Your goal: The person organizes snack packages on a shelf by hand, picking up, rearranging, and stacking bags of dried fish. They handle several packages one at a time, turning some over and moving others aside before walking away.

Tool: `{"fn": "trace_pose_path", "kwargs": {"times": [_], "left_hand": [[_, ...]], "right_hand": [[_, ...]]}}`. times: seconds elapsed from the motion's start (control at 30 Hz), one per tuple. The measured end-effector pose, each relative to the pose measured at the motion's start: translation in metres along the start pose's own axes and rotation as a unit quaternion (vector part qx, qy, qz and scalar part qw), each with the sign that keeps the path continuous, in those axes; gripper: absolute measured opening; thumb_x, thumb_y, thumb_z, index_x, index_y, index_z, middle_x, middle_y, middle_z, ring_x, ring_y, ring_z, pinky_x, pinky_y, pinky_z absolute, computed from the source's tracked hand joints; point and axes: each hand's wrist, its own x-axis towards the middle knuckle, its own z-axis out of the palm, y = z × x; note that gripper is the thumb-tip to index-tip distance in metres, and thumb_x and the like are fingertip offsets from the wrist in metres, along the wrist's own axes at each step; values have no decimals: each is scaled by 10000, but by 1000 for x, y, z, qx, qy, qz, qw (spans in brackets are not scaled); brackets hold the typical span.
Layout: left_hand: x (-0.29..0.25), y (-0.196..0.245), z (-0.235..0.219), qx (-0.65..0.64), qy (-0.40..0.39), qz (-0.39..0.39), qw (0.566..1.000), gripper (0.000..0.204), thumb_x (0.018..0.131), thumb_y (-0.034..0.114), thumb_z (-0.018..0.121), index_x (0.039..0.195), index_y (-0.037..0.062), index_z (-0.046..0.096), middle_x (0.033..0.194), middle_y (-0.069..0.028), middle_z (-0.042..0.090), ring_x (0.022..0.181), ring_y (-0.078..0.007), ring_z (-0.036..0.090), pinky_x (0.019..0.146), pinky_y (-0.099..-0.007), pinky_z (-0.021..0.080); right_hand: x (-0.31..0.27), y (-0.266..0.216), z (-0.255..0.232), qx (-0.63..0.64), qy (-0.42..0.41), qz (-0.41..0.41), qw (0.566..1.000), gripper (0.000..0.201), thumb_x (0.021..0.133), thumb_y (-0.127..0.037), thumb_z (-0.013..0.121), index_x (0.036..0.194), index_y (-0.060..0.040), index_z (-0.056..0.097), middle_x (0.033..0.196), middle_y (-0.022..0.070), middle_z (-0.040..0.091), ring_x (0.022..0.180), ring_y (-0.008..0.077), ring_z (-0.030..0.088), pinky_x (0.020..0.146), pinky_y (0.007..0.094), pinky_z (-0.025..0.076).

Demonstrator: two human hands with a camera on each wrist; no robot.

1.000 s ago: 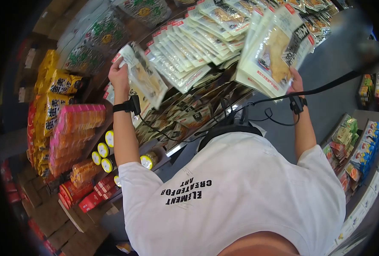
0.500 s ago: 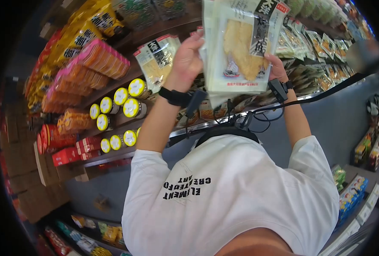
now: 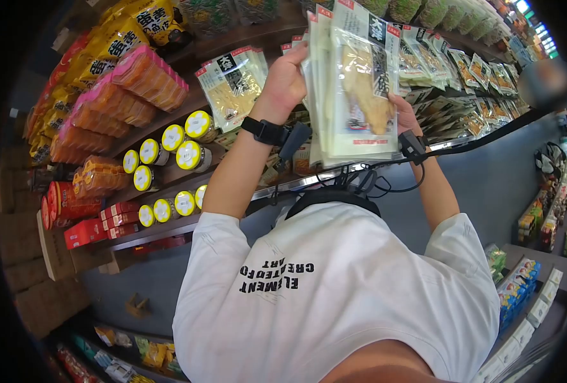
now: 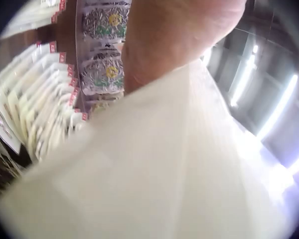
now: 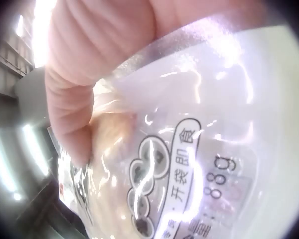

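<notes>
A stack of clear-and-white food packets (image 3: 360, 83) stands upright between both hands in the head view, red-cornered with dark lettering. My left hand (image 3: 283, 84) grips its left edge; the fingers are largely hidden behind it. On the right edge, my right hand (image 3: 406, 116) pinches the packets. The left wrist view shows the hand (image 4: 177, 37) against a pale packet surface (image 4: 134, 169). In the right wrist view the thumb of the hand (image 5: 107, 42) bends over the shiny front of a packet (image 5: 164, 164). Similar packets (image 3: 233, 86) lie on the shelf left of the stack.
Yellow-lidded jars (image 3: 194, 156), pink-topped packs (image 3: 150, 75) and yellow bags (image 3: 120, 45) fill the shelves at left. More packets (image 3: 424, 57) stand behind and right of the stack. A black cable (image 3: 481, 142) crosses near my right wrist.
My left hand has left the single packet it held a second ago and moved right, onto the stack's edge. The stack has come more upright between both hands, and the head view has turned.
</notes>
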Motion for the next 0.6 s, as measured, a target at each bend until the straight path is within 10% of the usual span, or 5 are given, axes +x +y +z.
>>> {"fn": "trace_pose_path", "kwargs": {"times": [0.33, 0.6], "left_hand": [[-81, -22, -46, 201, 111, -218, 949, 551, 937, 481, 313, 1283, 61, 395, 1231, -116, 503, 1096, -222, 509, 928, -357, 413], [-74, -33, -70, 202, 130, -112, 964, 459, 904, 310, 498, 1250, 29, 389, 1148, -108, 540, 1015, -216, 552, 858, -367, 471]], "right_hand": [[-2, 10, -13, -26, 172, -17, 985, 394, 855, -208, 546, 1164, 20, 460, 1094, 178, 571, 966, 284, 592, 854, 426, 490], [32, 9, 33, -246, 193, 126, 942, 371, 852, -183, 586, 1152, 12, 486, 1051, 95, 597, 901, 175, 606, 821, 325, 495]]}}
